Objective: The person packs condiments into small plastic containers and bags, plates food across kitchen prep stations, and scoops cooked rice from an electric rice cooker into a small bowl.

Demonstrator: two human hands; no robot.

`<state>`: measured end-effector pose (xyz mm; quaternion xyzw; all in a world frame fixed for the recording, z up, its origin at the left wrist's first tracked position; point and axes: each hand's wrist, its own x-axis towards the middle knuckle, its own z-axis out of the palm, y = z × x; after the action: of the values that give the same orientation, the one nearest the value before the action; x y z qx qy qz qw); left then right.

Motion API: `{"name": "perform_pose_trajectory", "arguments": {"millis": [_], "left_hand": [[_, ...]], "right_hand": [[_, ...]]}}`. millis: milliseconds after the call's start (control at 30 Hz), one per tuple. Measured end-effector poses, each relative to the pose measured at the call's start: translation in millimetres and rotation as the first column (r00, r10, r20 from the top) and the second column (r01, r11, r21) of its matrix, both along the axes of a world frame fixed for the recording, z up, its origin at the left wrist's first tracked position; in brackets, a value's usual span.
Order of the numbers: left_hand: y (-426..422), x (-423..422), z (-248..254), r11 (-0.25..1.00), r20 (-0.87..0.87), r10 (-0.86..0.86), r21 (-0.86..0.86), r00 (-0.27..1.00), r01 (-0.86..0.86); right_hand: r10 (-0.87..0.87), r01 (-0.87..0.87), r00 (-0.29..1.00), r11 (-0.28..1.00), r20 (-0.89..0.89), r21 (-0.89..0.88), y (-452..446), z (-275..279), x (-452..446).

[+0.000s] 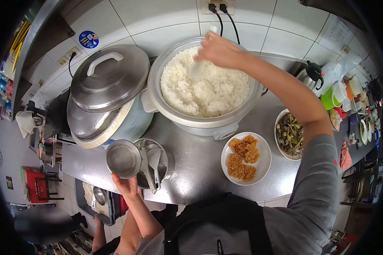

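Note:
My left hand [127, 185] grips a small round metal bowl [123, 159], its hollow inside facing up. My right hand [220, 50] is closed around a pale rice paddle [195, 71], blurred by motion, whose blade is at the rice. White cooked rice [217, 91] fills the large rice cooker [157, 95], heaped and loosened in the middle. Just right of the small bowl, a metal pot [170, 163] holds long-handled utensils [154, 163]. A white plate [251, 180] carries several breaded orange-brown pieces [242, 163].
A second cooker [134, 121] with stacked metal lids [106, 80] stands left. A bowl of greenish-brown food [290, 134] sits by my right arm. A thermos jug [311, 74] and containers are at far right. Lower left, another person's hand [98, 219] is beside a grey tub [110, 220].

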<state>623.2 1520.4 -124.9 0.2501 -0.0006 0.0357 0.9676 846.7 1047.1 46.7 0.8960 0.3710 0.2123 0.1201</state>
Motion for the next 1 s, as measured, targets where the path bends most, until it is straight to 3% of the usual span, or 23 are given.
{"name": "perform_pose_trajectory", "arguments": {"millis": [67, 100, 167, 200, 267, 300, 367, 500, 567, 600, 667, 700, 733, 833, 967, 1000], "left_hand": [[-0.3, 2.8, -0.2, 0.970, -0.024, -0.037, 0.238, 0.999, 0.042], [-2.2, 3.6, 2.0, 0.970, -0.023, -0.035, 0.242, 0.999, 0.039], [-20.1, 5.6, 13.1, 0.881, -0.031, -0.013, 0.472, 0.999, 0.026], [-51.2, 4.3, 51.2, 0.813, 0.006, 0.003, 0.582, 1.000, -0.006], [-66.0, 0.1, 65.6, 0.727, -0.016, 0.053, 0.686, 0.998, -0.027], [-64.0, -2.1, 63.5, 0.728, -0.021, 0.057, 0.685, 0.998, -0.027], [-62.1, -2.6, 58.9, 0.592, 0.009, 0.102, 0.803, 0.995, -0.068], [-70.4, -5.2, 67.5, 0.545, 0.017, 0.111, 0.835, 0.994, -0.075], [-75.1, -3.1, 71.9, 0.526, 0.033, 0.147, 0.844, 0.989, -0.107], [-77.6, 0.0, 74.7, 0.528, 0.039, 0.144, 0.842, 0.989, -0.111], [-81.2, 5.1, 80.4, 0.217, 0.189, 0.179, 0.950, 0.966, -0.226], [-78.5, 9.7, 78.0, -0.051, 0.319, 0.168, 0.948, 0.933, -0.315], [-80.0, 10.5, 81.5, -0.054, 0.321, 0.166, 0.947, 0.932, -0.316], [-88.3, 12.5, 87.0, -0.535, 0.442, 0.103, 0.780, 0.891, -0.325], [-98.2, 14.7, 93.5, -0.504, 0.406, 0.079, 0.804, 0.911, -0.314], [-104.1, 15.5, 98.5, -0.342, 0.376, 0.093, 0.882, 0.922, -0.325]], "right_hand": [[-0.033, 0.015, 0.961, 0.998, 0.274, 0.067, 13.9, -3.7, 34.5], [-0.031, 0.012, 0.961, 0.997, 0.275, 0.071, 24.5, -10.1, 45.0], [-0.199, 0.198, 0.979, 0.980, 0.037, 0.020, 43.1, -20.7, 59.9], [-0.195, 0.194, 0.980, 0.981, 0.034, 0.027, 46.2, -24.5, 60.4], [-0.065, 0.065, 0.998, 0.998, 0.005, -0.011, 47.6, -29.0, 56.9], [-0.060, 0.060, 0.998, 0.998, 0.000, -0.013, 46.8, -32.2, 52.6], [-0.011, 0.017, 0.996, 0.998, -0.093, 0.067, 40.8, -34.9, 44.3], [0.005, 0.012, 0.987, 0.994, -0.160, 0.105, 33.3, -47.2, 28.3], [-0.034, 0.092, 0.941, 0.983, -0.337, 0.157, 29.6, -56.2, 20.7], [-0.037, 0.094, 0.943, 0.983, -0.331, 0.156, 26.4, -57.9, 19.2], [-0.030, 0.150, 0.892, 0.961, -0.451, 0.233, 22.8, -57.8, 13.6], [-0.029, 0.149, 0.894, 0.960, -0.448, 0.236, 21.0, -57.8, 11.6], [-0.021, 0.153, 0.886, 0.956, -0.463, 0.250, 19.5, -57.8, 9.5], [0.026, 0.116, 0.889, 0.953, -0.458, 0.279, 14.6, -57.4, 4.7], [0.085, 0.017, 0.883, 0.977, -0.462, 0.213, 11.3, -54.5, -6.9], [0.084, 0.020, 0.883, 0.977, -0.463, 0.214, 10.4, -54.7, -14.6]]}}
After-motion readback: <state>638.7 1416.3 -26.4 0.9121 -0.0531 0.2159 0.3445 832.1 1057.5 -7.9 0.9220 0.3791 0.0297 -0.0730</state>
